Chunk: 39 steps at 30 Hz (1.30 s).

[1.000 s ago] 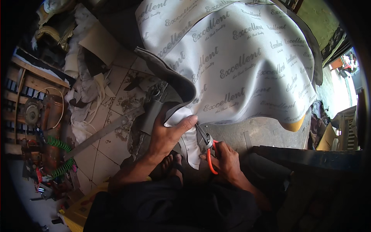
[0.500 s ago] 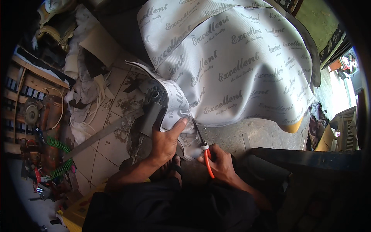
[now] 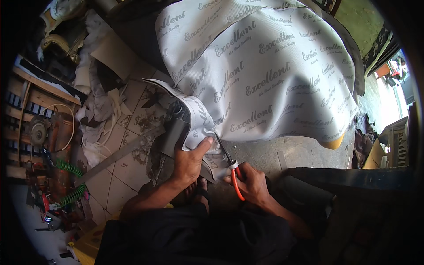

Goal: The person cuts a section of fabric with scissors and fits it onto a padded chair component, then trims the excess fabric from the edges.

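A large white sheet of upholstery material [image 3: 265,66] with grey printed lettering spreads in front of me, its near edge hanging in folds. My left hand [image 3: 189,163] is closed on a strip of the sheet [image 3: 198,117] at its near left side, thumb on top. The strip curls, and a grey underside shows. In my right hand [image 3: 252,183] are scissors [image 3: 233,165] with orange handles and a white band near the pivot. Their dark blades point up and away, against the material just right of my left thumb. The blade tips are partly hidden by the material.
At the left, a rusty compressor tank [image 3: 62,132] with a coiled green hose [image 3: 73,194] stands by wooden slats [image 3: 20,115]. A long flat metal bar [image 3: 119,154] crosses the tiled floor [image 3: 99,185]. Scraps lie farther back. A dark-edged bench [image 3: 349,177] is at the right.
The sheet and its strip sit slightly lower and further left in view around the blades. Both hands keep their grips, nearly in the same place.
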Tool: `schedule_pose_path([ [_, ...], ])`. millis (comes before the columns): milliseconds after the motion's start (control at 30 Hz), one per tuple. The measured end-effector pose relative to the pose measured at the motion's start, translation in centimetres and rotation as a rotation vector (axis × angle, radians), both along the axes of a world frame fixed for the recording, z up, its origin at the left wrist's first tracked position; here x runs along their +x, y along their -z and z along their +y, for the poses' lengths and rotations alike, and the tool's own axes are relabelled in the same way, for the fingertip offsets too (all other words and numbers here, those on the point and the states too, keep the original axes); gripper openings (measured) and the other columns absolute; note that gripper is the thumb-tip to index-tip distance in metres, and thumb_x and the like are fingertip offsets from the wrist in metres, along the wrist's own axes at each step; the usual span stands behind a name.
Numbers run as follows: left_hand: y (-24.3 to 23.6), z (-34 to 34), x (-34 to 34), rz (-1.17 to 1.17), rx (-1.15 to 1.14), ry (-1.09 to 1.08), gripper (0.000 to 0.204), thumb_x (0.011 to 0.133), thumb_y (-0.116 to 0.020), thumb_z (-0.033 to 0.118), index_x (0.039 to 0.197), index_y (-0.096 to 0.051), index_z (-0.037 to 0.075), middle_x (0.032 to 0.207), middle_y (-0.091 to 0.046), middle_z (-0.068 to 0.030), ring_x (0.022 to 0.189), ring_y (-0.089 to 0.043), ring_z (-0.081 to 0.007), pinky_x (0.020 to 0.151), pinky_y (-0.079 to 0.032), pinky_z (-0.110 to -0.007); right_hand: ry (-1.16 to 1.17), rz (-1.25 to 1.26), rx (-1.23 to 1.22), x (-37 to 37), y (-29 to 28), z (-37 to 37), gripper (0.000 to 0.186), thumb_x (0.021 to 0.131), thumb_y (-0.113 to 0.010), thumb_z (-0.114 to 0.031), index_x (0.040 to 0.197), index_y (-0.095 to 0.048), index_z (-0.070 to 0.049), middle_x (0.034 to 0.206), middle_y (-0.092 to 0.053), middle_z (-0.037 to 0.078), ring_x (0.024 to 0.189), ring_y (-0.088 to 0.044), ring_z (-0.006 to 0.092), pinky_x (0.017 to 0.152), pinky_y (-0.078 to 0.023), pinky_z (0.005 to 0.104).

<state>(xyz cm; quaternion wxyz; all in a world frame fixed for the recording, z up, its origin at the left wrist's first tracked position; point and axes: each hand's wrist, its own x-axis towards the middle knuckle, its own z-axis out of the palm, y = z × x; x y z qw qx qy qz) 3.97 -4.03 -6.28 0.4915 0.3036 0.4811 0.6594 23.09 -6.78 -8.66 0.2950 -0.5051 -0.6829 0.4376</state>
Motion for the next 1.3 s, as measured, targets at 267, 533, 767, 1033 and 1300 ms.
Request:
schedule_pose_path([
  [267, 0.5, -0.3, -0.9, 0.047, 0.018, 0.013, 0.036, 0.085, -0.067, -0.004, 0.119, -0.058, -0.001, 0.109, -0.063, -0.0053, 0.098, -0.062, -0.0139, 0.087, -0.05, -0.028, -0.012, 0.027, -0.067, -0.1, 0.9, -0.1, 0.04, 0.085, -0.078, -0.037, 0.086, -0.059, -0.002, 0.065, -0.058, 0.011, 0.055, -0.053, 0.0177, 0.052, -0.043, 0.0355],
  [533, -4.5, 0.5, -2.7, 0.672, 0.049, 0.218, 0.049, 0.081, -0.078, 0.011, 0.123, -0.055, -0.001, 0.114, -0.063, -0.0118, 0.108, -0.06, -0.0185, 0.093, -0.048, -0.032, -0.005, -0.236, 0.222, 0.8, 1.5, -0.4, 0.044, 0.084, -0.078, -0.041, 0.091, -0.054, -0.005, 0.071, -0.064, 0.014, 0.062, -0.064, 0.0347, 0.054, -0.048, 0.0431],
  [767, 0.0, 0.3, -2.0, -0.117, -0.092, 0.059, 0.038, 0.084, -0.067, -0.009, 0.118, -0.058, 0.004, 0.11, -0.062, -0.0046, 0.103, -0.059, -0.0148, 0.093, -0.047, -0.029, 0.024, -0.046, 0.058, 0.2, 2.2, -0.8, 0.039, 0.086, -0.078, -0.035, 0.086, -0.056, -0.003, 0.073, -0.065, 0.013, 0.06, -0.063, 0.0276, 0.057, -0.049, 0.0366],
  [1033, -0.3, 0.3, -1.9, -0.196, -0.172, 0.07, 0.038, 0.083, -0.068, -0.007, 0.119, -0.059, 0.004, 0.111, -0.062, -0.005, 0.104, -0.06, -0.0157, 0.095, -0.047, -0.031, 0.045, -0.053, -0.106, 0.1, 1.6, -0.5, 0.04, 0.084, -0.08, -0.035, 0.084, -0.057, -0.002, 0.068, -0.06, 0.009, 0.059, -0.054, 0.0138, 0.056, -0.045, 0.0326],
  [1300, -0.5, 0.0, -1.9, -0.194, -0.135, 0.051, 0.037, 0.082, -0.068, -0.007, 0.117, -0.06, 0.004, 0.109, -0.063, -0.0052, 0.104, -0.061, -0.0154, 0.094, -0.047, -0.03, 0.006, -0.012, -0.078, 0.1, 0.5, -0.3, 0.043, 0.084, -0.08, -0.038, 0.082, -0.054, -0.003, 0.064, -0.051, 0.007, 0.057, -0.047, 0.0158, 0.055, -0.043, 0.034],
])
